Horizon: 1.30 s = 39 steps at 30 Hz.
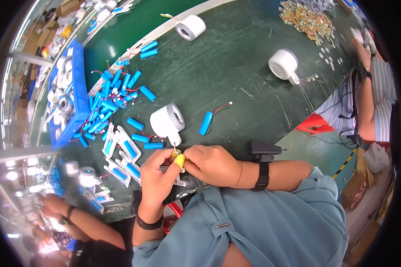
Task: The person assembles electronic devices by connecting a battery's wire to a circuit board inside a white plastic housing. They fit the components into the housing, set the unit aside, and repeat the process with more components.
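Note:
My left hand is closed in a pinch, with yellow finger covers on its thumb and a fingertip. My right hand presses its curled fingers up against the same spot. Whatever small piece sits between them is mostly hidden by the fingertips. A short lead runs to that spot from the neck of a white round housing, which lies on the table just beyond my hands. To its right rests a single blue cylindrical battery with red and black wires and a white plug. Several more blue batteries lie left of my fingers.
Batteries are heaped beside a blue bin of white parts. Clear-wrapped batteries lie near my left hand. Two white housings and a pile of small tan parts lie farther off. Co-workers' arms show at right and lower left.

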{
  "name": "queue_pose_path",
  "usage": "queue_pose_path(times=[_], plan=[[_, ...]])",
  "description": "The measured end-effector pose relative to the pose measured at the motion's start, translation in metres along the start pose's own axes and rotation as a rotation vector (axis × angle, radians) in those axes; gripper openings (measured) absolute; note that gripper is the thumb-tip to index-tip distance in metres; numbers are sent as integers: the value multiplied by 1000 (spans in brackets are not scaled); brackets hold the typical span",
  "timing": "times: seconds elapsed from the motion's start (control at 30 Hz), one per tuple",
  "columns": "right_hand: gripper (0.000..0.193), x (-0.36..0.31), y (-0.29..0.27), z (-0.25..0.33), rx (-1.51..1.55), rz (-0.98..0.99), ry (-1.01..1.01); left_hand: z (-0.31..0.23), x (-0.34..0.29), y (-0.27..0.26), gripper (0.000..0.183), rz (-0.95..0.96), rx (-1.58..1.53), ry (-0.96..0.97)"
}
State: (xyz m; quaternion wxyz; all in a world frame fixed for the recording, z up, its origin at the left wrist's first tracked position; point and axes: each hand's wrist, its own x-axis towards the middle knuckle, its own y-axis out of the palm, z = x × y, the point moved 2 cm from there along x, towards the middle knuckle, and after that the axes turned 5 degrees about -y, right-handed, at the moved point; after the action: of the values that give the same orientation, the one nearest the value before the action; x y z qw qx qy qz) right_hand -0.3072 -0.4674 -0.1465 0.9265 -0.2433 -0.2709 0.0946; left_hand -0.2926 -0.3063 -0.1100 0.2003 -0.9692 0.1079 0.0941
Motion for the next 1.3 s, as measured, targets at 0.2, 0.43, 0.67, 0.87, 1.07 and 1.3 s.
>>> queue_pose_path(times=[0.2, 0.43, 0.67, 0.87, 1.07, 1.3], plan=[[17, -4, 6, -3, -26, 10, -7, 4, -2, -1, 21, -3, -32, -46], [22, -3, -1, 1, 8, 75, -16, 13, -9, -16, 22, 57, 6, -92], [19, 1, -4, 1, 77, 258, 14, 18, -20, -37, 20, 66, 39, -159], [14, 7, -5, -2, 149, 299, 83, 22, -22, -43, 19, 56, 21, -159], [12, 11, -10, 0, 219, 277, 66, 25, -17, -49, 24, 280, -274, -379], [9, 21, -18, 14, 164, 345, 86, -2, -22, -59, 27, 321, -543, -290]])
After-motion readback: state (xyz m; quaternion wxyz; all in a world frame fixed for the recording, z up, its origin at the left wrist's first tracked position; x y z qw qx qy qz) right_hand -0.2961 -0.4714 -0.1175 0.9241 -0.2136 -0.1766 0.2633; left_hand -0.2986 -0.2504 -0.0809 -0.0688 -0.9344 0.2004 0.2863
